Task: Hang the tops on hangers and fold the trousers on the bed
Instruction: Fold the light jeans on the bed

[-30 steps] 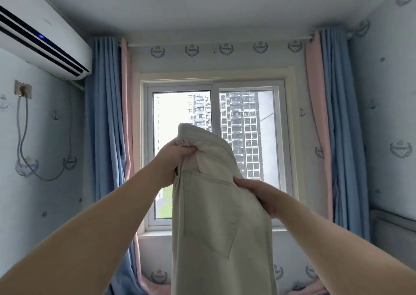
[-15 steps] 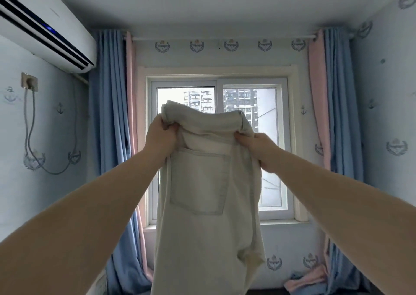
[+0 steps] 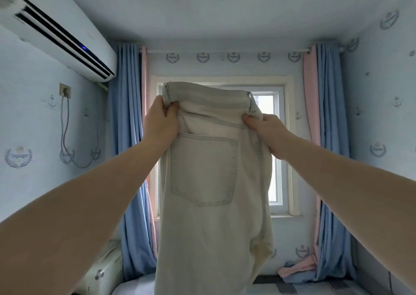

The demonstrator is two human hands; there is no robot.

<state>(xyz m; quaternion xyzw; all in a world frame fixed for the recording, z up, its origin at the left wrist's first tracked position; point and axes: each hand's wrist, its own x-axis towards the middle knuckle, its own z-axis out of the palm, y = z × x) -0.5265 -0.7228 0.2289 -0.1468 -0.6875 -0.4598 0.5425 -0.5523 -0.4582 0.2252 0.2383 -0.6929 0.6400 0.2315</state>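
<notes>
Pale cream trousers [image 3: 209, 222] hang in the air in front of the window, back pocket facing me, legs dropping out of the bottom of the view. My left hand [image 3: 161, 123] grips the waistband at its left end. My right hand [image 3: 263, 129] grips the waistband at the right side seam. Both arms are stretched forward at about chest height. A strip of the bed [image 3: 304, 287] with a grey and light checked cover shows under the trousers. No tops or hangers are in view.
A window [image 3: 275, 150] with blue and pink curtains [image 3: 128, 159] faces me. An air conditioner [image 3: 60, 31] is mounted high on the left wall, with a socket and cable below. Curtain ends [image 3: 297, 270] pile on the bed's far right.
Both hands have spread the waistband wider and lifted the trousers higher, so the folded top has opened flat. The view has tilted down a little, bringing the bed into sight.
</notes>
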